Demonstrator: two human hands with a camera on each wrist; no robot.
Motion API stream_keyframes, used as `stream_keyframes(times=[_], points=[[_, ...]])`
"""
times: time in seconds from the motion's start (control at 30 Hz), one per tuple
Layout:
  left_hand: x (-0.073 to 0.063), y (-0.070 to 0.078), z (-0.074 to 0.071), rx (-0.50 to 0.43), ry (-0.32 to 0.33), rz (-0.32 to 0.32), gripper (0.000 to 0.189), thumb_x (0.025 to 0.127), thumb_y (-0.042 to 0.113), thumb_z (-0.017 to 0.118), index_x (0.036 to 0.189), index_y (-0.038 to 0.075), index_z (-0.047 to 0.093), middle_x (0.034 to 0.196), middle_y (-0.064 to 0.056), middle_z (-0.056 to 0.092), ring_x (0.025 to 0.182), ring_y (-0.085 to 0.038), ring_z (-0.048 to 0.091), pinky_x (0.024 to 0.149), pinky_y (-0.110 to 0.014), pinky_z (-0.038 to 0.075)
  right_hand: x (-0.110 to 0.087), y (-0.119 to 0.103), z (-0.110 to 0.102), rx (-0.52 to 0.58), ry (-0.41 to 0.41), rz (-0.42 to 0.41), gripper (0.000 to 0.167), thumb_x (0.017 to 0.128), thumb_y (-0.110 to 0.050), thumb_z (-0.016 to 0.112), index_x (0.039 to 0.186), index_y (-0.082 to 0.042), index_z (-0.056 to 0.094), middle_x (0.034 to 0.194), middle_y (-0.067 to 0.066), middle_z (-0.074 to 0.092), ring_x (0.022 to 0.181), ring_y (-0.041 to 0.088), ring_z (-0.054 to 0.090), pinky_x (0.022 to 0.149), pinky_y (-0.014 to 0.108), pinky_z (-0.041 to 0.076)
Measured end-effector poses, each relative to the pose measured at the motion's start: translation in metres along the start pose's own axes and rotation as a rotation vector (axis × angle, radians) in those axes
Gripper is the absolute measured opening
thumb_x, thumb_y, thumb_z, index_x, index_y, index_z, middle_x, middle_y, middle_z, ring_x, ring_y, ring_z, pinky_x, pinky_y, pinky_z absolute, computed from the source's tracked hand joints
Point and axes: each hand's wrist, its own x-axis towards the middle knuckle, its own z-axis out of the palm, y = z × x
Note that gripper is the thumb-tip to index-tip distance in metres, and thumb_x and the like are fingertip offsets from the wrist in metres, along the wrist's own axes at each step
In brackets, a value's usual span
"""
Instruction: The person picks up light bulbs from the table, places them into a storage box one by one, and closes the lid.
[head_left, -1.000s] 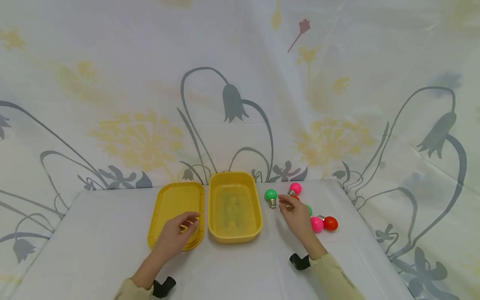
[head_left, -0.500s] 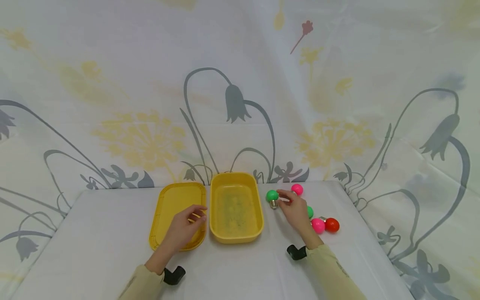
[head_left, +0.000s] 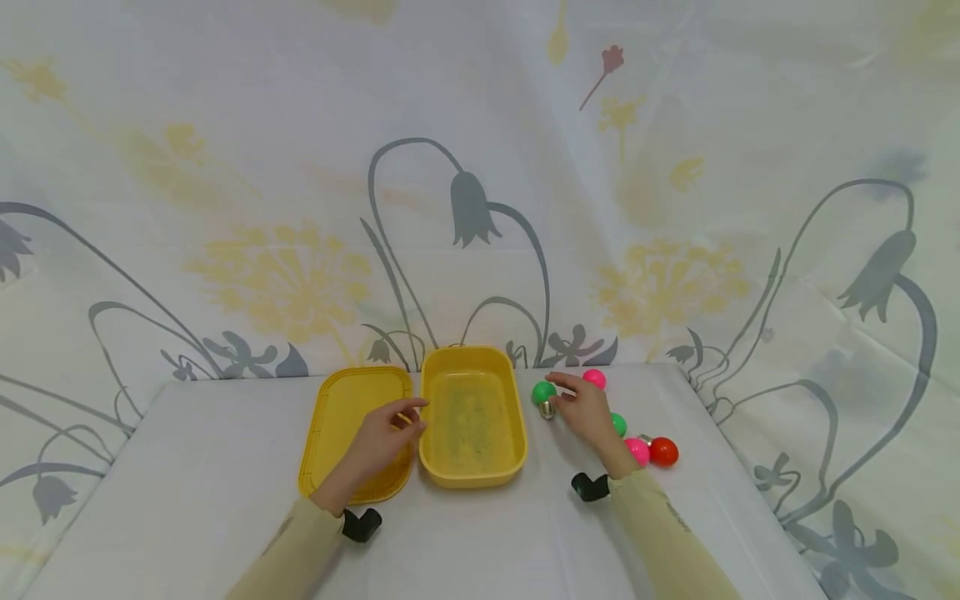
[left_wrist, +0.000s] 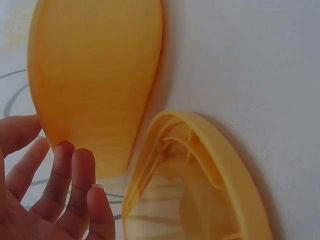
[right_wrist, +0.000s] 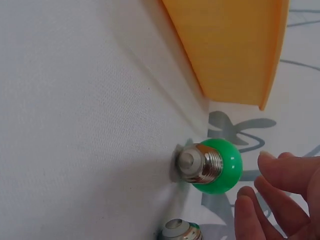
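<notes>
A green light bulb [head_left: 543, 392] with a metal screw base lies right of the yellow tub [head_left: 519, 425]. My right hand [head_left: 587, 410] hovers beside it, thumb and fingers apart. In the right wrist view the fingertips [right_wrist: 267, 162] are close to the green bulb [right_wrist: 231, 167], a small gap showing between them. My left hand [head_left: 382, 437] is over the yellow lid [head_left: 352, 392], its fingertips at the tub's left rim. The left wrist view has the loosely bent fingers [left_wrist: 62, 170] against or just in front of the tub [left_wrist: 100, 75]; contact cannot be told.
Right of my right hand lie more bulbs: a pink one [head_left: 595, 379] at the back, a green one [head_left: 618, 424] partly behind the hand, a pink one [head_left: 637, 452] and a red one [head_left: 663, 452]. A patterned curtain [head_left: 480, 275] rises behind the table.
My left hand has moved right and forward, from over the lid to the tub's rim. My right hand has shifted slightly left and forward to the green bulb, which stays in place.
</notes>
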Motion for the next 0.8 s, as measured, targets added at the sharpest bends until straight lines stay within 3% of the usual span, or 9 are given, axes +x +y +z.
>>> stream_keyframes(times=[0.1, 0.23, 0.43, 0.6, 0.8], points=[[0.005, 0.0, 0.002, -0.005, -0.011, -0.024, 0.035, 0.091, 0.013, 0.071, 0.126, 0.008, 0.067, 0.097, -0.002, 0.059, 0.086, -0.02, 0.056, 0.07, -0.025, 0.05, 0.002, 0.0, 0.0, -0.003, -0.028, 0.021, 0.037, 0.088, 0.004, 0.065, 0.125, -0.001, 0.067, 0.129, 0.018, 0.062, 0.122, 0.036, 0.057, 0.094, 0.043, 0.049], [0.011, 0.0, 0.002, -0.081, -0.034, -0.035, 0.036, 0.091, 0.011, 0.07, 0.127, 0.003, 0.066, 0.096, -0.005, 0.057, 0.082, -0.021, 0.054, 0.062, -0.024, 0.046, 0.005, 0.001, 0.0, -0.009, -0.047, 0.019, 0.038, 0.087, 0.005, 0.065, 0.124, -0.001, 0.067, 0.128, 0.019, 0.062, 0.122, 0.036, 0.057, 0.094, 0.043, 0.049], [0.016, 0.001, 0.003, -0.182, -0.093, -0.005, 0.041, 0.092, 0.007, 0.069, 0.13, -0.003, 0.061, 0.09, -0.007, 0.049, 0.071, -0.019, 0.046, 0.055, -0.023, 0.038, 0.008, 0.001, 0.001, -0.044, -0.081, 0.03, 0.039, 0.087, 0.003, 0.066, 0.126, 0.0, 0.066, 0.127, 0.018, 0.063, 0.123, 0.036, 0.056, 0.096, 0.045, 0.048], [0.022, -0.008, 0.007, -0.189, -0.112, 0.012, 0.042, 0.091, 0.009, 0.07, 0.131, -0.002, 0.06, 0.087, -0.006, 0.046, 0.071, -0.019, 0.044, 0.055, -0.023, 0.036, 0.009, 0.001, 0.002, -0.066, -0.085, 0.016, 0.038, 0.086, 0.004, 0.066, 0.124, 0.001, 0.067, 0.126, 0.019, 0.064, 0.121, 0.037, 0.057, 0.097, 0.045, 0.048], [0.025, -0.009, 0.013, -0.152, -0.078, -0.009, 0.041, 0.089, 0.009, 0.073, 0.128, 0.001, 0.063, 0.081, -0.004, 0.044, 0.073, -0.018, 0.043, 0.058, -0.024, 0.033, 0.01, 0.0, 0.004, -0.122, -0.095, 0.054, 0.037, 0.087, 0.0, 0.067, 0.123, -0.003, 0.068, 0.127, 0.018, 0.064, 0.114, 0.037, 0.062, 0.095, 0.049, 0.049]])
